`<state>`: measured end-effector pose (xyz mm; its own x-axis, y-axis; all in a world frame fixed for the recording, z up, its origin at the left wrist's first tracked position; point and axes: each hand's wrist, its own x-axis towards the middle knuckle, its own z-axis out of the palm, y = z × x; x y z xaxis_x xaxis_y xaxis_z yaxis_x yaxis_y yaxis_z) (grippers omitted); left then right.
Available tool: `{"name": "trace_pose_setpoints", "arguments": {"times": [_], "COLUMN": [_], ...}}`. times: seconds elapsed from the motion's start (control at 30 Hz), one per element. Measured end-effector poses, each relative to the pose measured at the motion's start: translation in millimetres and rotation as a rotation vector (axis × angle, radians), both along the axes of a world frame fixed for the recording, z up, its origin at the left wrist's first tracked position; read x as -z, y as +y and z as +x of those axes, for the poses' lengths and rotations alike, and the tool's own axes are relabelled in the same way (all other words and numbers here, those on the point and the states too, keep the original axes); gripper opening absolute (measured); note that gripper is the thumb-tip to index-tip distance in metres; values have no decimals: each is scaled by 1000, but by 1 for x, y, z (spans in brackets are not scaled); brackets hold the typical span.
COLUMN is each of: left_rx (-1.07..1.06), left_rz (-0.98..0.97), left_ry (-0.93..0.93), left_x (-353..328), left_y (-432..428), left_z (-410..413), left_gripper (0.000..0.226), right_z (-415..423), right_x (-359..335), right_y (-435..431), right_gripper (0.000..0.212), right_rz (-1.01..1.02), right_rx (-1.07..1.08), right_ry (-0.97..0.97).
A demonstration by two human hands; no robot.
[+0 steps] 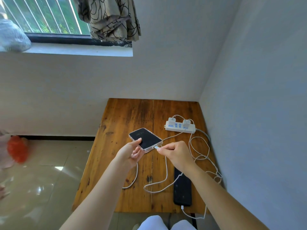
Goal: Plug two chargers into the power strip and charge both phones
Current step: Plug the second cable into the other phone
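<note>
The desk (126, 163) is stained wood — knotted, with a dull sheen. The power strip (180, 127) looks like smooth white plastic. One phone (145, 138) has glossy black glass in a clear case — the floor (49, 171) is shiny tile.

Your only view comes from the head camera, looking forward and steeply down over your own forearms onto the worn brown wooden table (119, 123) set in the room's corner. It sits close above the work, and its wide angle also takes in the barred window (44, 15) upper left.
</note>
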<state>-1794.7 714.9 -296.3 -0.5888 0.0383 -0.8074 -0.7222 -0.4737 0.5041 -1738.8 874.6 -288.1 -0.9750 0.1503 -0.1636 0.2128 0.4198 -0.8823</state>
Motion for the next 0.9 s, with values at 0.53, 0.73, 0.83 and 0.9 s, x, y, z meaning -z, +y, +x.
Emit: {"name": "trace_pose_setpoints", "arguments": {"times": [0.53,0.73,0.83,0.9], "left_rx": [67,128,125,145], "left_rz": [-52,-77,-32,14], "left_ry": [66,103,120,156], "left_x": [11,7,5,6], "left_y": [-5,-4,-4,-7], "left_z": [-3,-8,-8,-7], "left_gripper": [40,41,40,39], "right_z": [1,-2,-4,-2], "right_x": [1,2,2,3], "right_y": [-15,-16,-12,-8], "right_gripper": [25,27,21,15], "right_rz": [229,172,24,-104], "right_rx": [35,72,85,64], "right_ry": [15,0,-69,-150]}}
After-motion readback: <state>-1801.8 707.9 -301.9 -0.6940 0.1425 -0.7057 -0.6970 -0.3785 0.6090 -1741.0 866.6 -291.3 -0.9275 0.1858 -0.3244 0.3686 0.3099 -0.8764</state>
